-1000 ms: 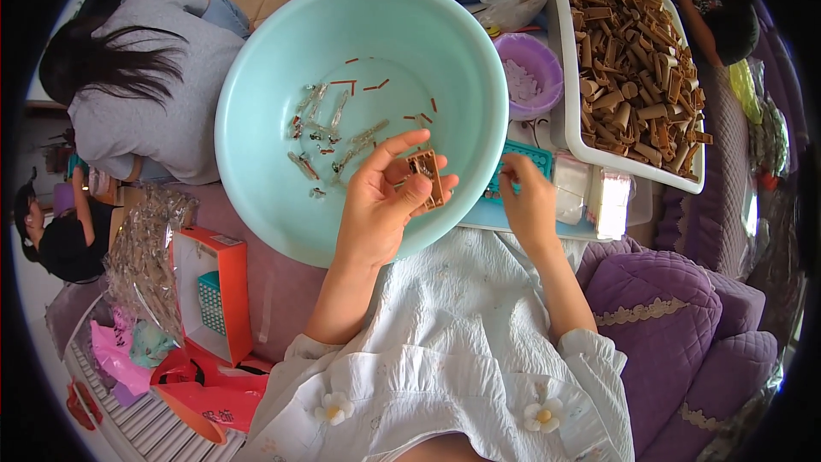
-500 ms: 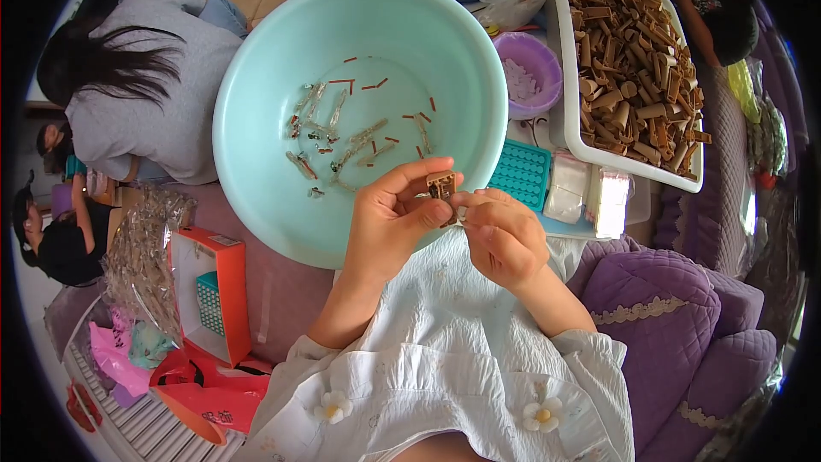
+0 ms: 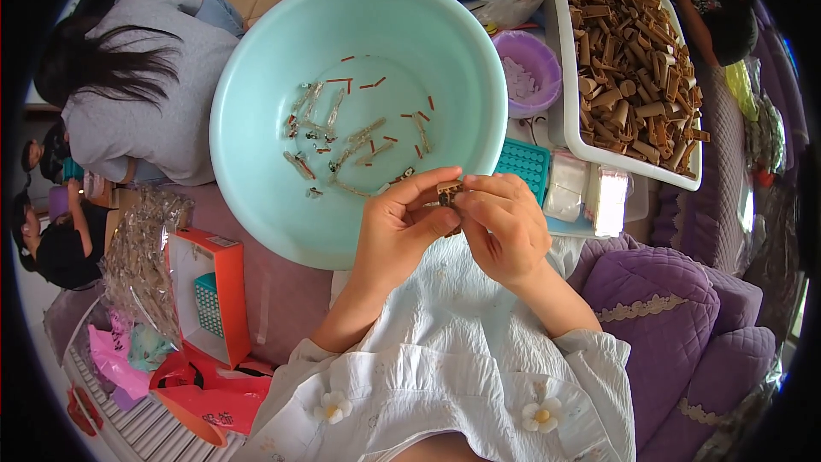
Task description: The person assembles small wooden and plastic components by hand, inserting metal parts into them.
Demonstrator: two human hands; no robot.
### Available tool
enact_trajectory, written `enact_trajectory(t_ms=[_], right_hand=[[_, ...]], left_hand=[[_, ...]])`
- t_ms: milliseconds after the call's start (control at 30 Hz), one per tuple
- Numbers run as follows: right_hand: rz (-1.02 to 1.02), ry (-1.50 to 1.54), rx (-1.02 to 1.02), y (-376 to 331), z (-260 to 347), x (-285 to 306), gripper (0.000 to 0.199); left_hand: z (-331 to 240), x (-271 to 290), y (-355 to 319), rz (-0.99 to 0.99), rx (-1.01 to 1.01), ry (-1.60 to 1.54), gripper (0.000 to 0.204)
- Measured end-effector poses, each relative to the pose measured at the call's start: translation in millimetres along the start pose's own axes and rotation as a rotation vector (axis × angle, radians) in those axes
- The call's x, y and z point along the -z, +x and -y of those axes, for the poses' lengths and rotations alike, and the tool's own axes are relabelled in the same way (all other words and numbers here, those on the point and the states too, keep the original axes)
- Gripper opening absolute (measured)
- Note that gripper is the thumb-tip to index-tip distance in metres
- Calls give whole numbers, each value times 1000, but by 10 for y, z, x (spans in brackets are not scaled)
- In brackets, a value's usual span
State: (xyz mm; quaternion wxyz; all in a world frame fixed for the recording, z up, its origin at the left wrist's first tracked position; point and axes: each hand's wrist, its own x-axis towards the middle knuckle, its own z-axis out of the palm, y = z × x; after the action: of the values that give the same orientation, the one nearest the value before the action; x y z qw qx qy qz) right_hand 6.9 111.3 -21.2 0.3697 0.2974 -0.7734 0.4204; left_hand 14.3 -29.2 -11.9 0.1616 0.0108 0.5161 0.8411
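Observation:
Above the near right rim of a large pale-green basin [image 3: 256, 197], both my hands meet around a small brown piece [image 3: 447, 194] with dark marks on it. My left hand [image 3: 402, 218] grips it between thumb and fingers from the left. The fingers of my right hand [image 3: 510, 227] are closed against its right side, covering much of it, so its full shape is hidden. Inside the basin lie several see-through wrapped packets [image 3: 352, 145] and thin reddish-brown sticks [image 3: 339, 79].
A white tray [image 3: 569, 133] heaped with brown curved pieces stands at right. Beside it are a purple bowl [image 3: 547, 103] of white bits, a teal moulded tray [image 3: 522, 167] and plastic packets [image 3: 566, 184]. An orange box [image 3: 235, 299] is at left; a person in grey [image 3: 162, 85] sits beyond.
My right hand has closed in on the brown piece, its fingers now covering more of it. My left hand has shifted slightly right and still holds the piece.

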Motion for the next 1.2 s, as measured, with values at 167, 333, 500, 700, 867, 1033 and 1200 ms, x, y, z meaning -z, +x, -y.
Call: enact_trajectory(t_ms=[167, 333, 500, 700, 867, 1033, 1200], right_hand=[[19, 52, -257, -132, -43, 104, 30], [203, -206, -622, -418, -379, 130, 25], [285, -294, -677, -608, -489, 53, 22], [470, -383, -500, -732, -624, 6, 14], [570, -424, -533, -654, -618, -20, 12], [638, -392, -535, -682, -693, 3, 12], [304, -209, -617, -443, -421, 136, 13]], left_hand=[[-45, 5, -34, -37, 54, 2, 31], [-24, 133, -50, -61, 3, 52, 30], [-13, 154, -63, -55, -11, 36, 30], [-14, 156, -40, -46, 13, 41, 36], [-7, 181, -49, -21, 23, 24, 39], [-13, 195, -48, -4, 25, 12, 39], [6, 210, -51, -2, 25, -3, 38]])
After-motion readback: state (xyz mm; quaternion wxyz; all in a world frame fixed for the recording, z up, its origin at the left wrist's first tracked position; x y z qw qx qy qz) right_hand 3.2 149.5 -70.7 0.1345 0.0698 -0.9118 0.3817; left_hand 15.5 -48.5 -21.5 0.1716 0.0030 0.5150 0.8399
